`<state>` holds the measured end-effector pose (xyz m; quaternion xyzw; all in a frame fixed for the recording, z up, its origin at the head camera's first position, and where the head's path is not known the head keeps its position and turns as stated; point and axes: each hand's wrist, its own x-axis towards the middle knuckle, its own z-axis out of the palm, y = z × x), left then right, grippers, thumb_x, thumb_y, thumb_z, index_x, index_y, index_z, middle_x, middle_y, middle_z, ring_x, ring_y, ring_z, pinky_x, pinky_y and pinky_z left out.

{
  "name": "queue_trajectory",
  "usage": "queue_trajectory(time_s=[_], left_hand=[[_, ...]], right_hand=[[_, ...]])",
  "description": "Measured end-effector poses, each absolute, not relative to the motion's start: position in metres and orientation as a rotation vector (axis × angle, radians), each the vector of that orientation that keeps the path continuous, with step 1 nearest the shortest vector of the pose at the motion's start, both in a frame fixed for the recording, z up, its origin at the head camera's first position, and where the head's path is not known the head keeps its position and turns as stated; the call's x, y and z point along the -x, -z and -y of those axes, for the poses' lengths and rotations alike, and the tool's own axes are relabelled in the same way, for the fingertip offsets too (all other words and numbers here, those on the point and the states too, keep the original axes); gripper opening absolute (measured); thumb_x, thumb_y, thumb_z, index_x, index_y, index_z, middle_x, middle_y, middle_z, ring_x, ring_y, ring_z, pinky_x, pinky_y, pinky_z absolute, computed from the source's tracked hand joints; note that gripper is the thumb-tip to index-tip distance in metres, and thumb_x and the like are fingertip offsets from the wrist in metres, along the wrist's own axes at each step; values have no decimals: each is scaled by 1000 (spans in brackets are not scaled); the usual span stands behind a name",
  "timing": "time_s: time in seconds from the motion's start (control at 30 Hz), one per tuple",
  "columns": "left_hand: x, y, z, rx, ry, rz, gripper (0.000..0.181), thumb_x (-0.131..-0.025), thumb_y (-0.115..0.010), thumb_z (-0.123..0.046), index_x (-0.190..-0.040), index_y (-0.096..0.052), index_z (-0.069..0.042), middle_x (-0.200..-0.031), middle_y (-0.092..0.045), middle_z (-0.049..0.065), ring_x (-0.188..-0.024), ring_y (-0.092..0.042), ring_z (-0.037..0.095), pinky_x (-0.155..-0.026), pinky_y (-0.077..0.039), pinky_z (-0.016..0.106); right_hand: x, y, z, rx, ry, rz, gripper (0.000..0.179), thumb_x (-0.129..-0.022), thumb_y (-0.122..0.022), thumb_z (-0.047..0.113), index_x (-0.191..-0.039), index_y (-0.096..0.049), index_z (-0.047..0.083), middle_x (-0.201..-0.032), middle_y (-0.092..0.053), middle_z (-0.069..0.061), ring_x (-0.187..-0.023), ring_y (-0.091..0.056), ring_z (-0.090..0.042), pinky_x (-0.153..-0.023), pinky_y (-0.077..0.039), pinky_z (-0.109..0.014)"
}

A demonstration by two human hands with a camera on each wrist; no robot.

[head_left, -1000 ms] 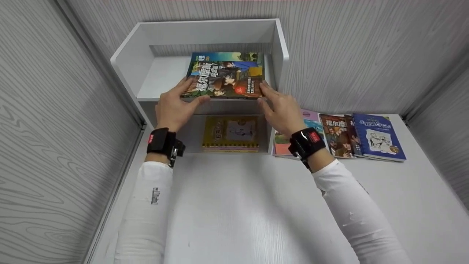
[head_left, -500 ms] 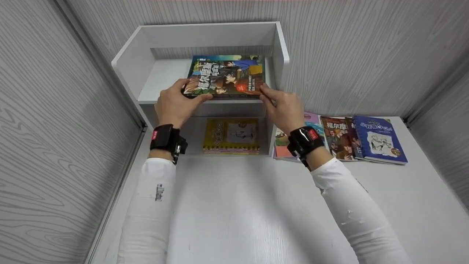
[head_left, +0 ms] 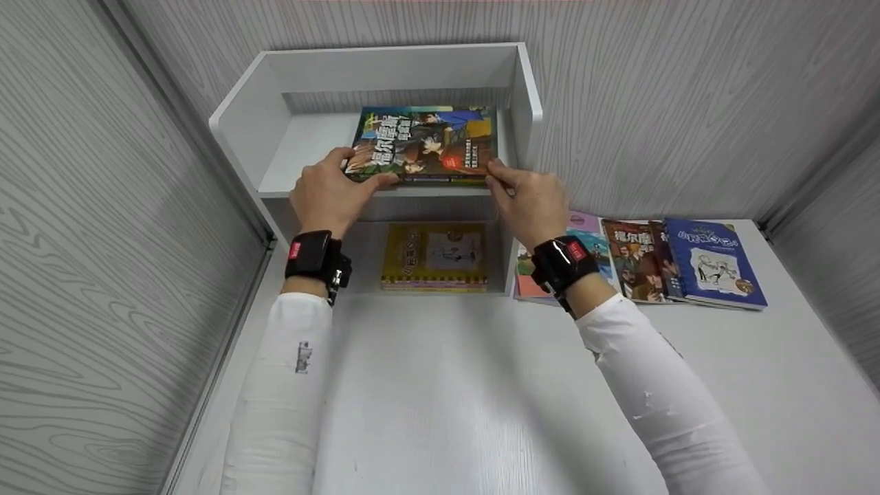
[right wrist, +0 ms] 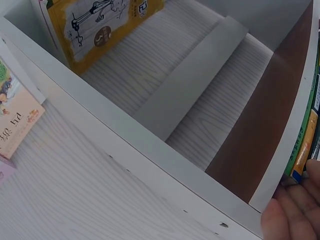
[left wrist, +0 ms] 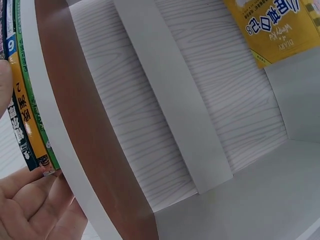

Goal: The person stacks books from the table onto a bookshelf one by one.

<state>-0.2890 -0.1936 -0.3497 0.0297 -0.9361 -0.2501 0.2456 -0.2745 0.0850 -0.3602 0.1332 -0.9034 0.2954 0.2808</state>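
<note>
Book stack [head_left: 426, 146], upper middle of frame, left hand [head_left: 331, 196] and right hand [head_left: 533, 206] gripping opposite ends. Looks like straightening tbh; next probably needs gentle, even nudges.

Between the fingers [head_left: 338, 158], the book stack [head_left: 426, 155] shows brown, green and blue under white lettering; its spines [left wrist: 31, 117] beside the left fingers run black, orange and green. Around them the shelf [head_left: 392, 71] is white, its underside [left wrist: 100, 120] seemingly reddish-brown in shadow. Below sits a yellow book [head_left: 440, 251]; rightward, a blue one.
</note>
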Motion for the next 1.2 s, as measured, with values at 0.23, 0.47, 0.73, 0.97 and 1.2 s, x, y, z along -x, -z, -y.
queue_trajectory(time_s=[0.23, 0.47, 0.73, 0.97, 1.2], left_hand=[[292, 351, 192, -111, 665, 2544, 83, -78, -77, -73, -136, -70, -14, -79, -75, 13, -65, -64, 29, -51, -30, 33], [293, 352, 192, -131, 663, 2531, 84, -76, -76, -75, -135, -71, -15, -77, -75, 13, -61, -60, 25, -50, -28, 32], [291, 352, 195, -92, 677, 2536, 80, -80, -75, -71, -137, -69, -15, -76, -74, 13, -58, -58, 22, -52, -27, 32], [289, 350, 196, -120, 710, 2536, 79, -80, -76, -69, -138, -68, -16, -80, -75, 13, -65, -63, 27, -54, -29, 32], [288, 352, 196, -124, 724, 2531, 80, -80, -75, -71, -139, -67, -17, -82, -77, 11, -63, -62, 25, -52, -29, 32]], right_hand=[[276, 362, -83, -346, -769, 2394, 26, -103, -68, 25, -124, -76, 12, -107, -78, -13, -64, -70, -24, -51, -47, -34], [277, 362, -81, -318, -747, 2397, 25, -103, -68, 27, -123, -77, 14, -104, -78, -13, -56, -62, -23, -49, -42, -31], [276, 361, -80, -308, -750, 2395, 24, -103, -69, 26, -122, -77, 14, -105, -78, -13, -55, -60, -22, -48, -38, -29], [278, 361, -80, -327, -752, 2386, 24, -103, -69, 26, -121, -77, 13, -104, -78, -13, -57, -63, -23, -50, -41, -29], [278, 363, -80, -326, -756, 2384, 25, -103, -69, 26, -123, -77, 13, -105, -79, -11, -69, -74, -26, -53, -50, -36]])
